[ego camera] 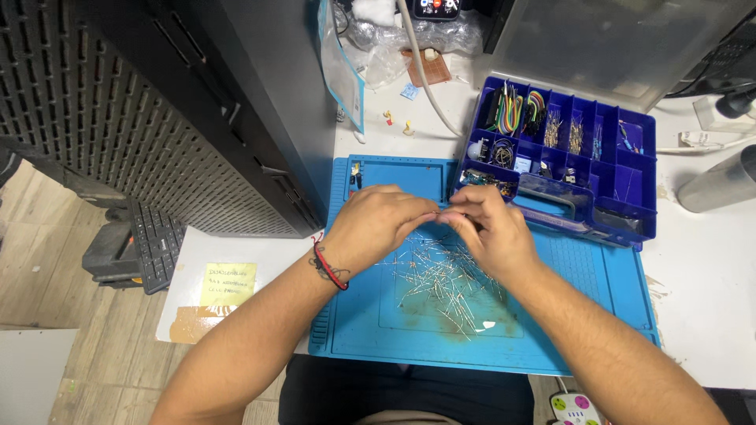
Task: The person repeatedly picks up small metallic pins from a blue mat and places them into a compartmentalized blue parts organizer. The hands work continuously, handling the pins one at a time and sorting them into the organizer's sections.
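Note:
My left hand [376,223] and my right hand [488,232] meet fingertip to fingertip above a blue work mat [591,307]. Between the pinched fingers of both hands is a small wire-legged component [441,213], thin and hard to make out. Below the hands a loose pile of several similar wire-legged components [445,279] lies scattered on the mat. A red and black cord bracelet [327,267] circles my left wrist.
A blue compartment box [642,169] with jumper wires and small parts stands open at the mat's far right, its clear lid raised. A black computer tower [260,118] stands left. A yellow note [228,283], a grey cylinder [720,182] and a white cable [425,79] lie on the white desk.

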